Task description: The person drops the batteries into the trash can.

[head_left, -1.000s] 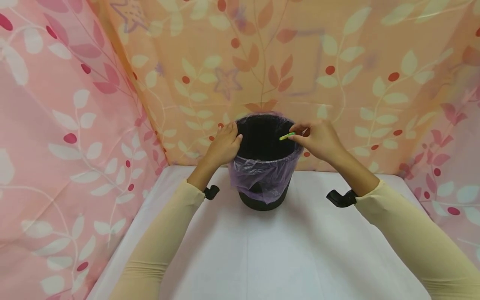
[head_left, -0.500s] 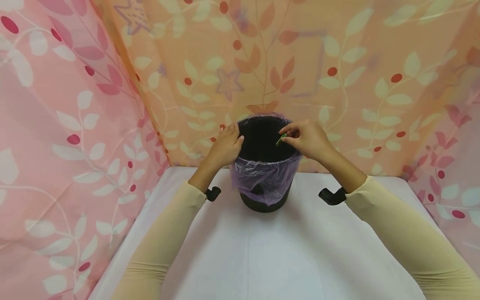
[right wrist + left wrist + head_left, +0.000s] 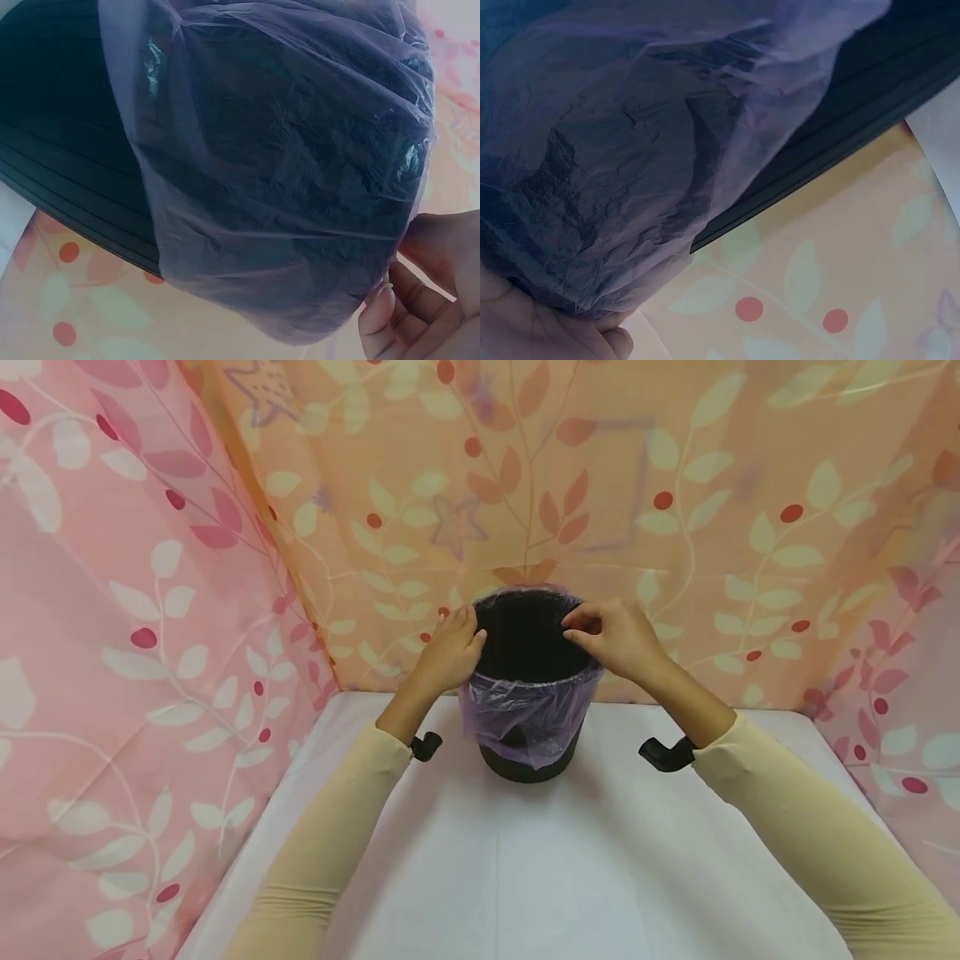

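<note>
A black trash bin (image 3: 525, 770) stands upright at the back of the white table, lined with a thin purple plastic bag (image 3: 536, 727) folded over its rim. My left hand (image 3: 447, 653) grips the rim on the left, thumb toward the inside; the left wrist view has part of this hand (image 3: 547, 330) against the bag. At the right of the opening, my right hand (image 3: 618, 639) reaches over the rim with thumb and bent forefinger slightly apart, nothing showing between them. From the right wrist, this hand (image 3: 427, 300) appears beside the bagged rim. The bin's inside is dark.
White cloth covers the table (image 3: 495, 860). Behind the bin hangs an orange leaf-patterned curtain (image 3: 420, 435), with a pink one (image 3: 187, 693) along the left and another pink part at the right. A black wrist mount (image 3: 666, 754) sits at the right cuff.
The small green-and-yellow strip pinched in my right hand has gone from view over the bin's opening. That hand moved slightly left and its fingertips parted. My left hand stays on the rim.
</note>
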`<state>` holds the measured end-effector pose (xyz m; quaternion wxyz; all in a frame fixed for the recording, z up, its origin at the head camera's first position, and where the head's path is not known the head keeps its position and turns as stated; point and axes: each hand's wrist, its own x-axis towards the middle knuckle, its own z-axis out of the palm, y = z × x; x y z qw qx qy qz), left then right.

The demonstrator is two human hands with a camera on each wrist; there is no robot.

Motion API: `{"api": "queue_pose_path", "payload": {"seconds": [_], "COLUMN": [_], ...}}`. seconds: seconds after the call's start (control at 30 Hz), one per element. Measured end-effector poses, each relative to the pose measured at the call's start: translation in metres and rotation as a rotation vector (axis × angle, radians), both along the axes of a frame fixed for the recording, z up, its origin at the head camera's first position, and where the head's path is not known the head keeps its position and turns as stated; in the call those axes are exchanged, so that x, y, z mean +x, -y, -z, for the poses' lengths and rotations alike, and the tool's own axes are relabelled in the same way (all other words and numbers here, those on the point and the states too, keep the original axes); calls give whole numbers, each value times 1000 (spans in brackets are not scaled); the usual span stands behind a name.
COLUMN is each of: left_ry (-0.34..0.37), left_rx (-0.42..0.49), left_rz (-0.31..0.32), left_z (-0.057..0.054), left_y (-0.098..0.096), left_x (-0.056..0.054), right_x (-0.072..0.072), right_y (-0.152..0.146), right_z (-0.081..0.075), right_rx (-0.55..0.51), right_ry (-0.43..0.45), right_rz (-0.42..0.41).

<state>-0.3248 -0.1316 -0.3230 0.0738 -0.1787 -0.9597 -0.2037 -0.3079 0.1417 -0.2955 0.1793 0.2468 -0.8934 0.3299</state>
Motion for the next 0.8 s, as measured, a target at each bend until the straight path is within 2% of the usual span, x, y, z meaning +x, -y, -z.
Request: {"api": "queue_pose_path", "payload": {"seconds": [0.33,0.47,0.63,0.8], "left_ry": [-20,-68,-144,-202], "left_rx": [83,214,371,468], "left_rz": [10,19,32,17], "left_z": [2,6,12,4], "left_y": [11,15,18,30], "left_x": [0,0,-1,1], "right_x": [16,21,27,32], "right_y": [-16,-27,-44,-59], "right_z": [-1,0,3,6], "right_rx": [-81,-77,-96,-95], "right_ry": [0,-27,-17,-3], "right_rz": [51,76,101,132]}}
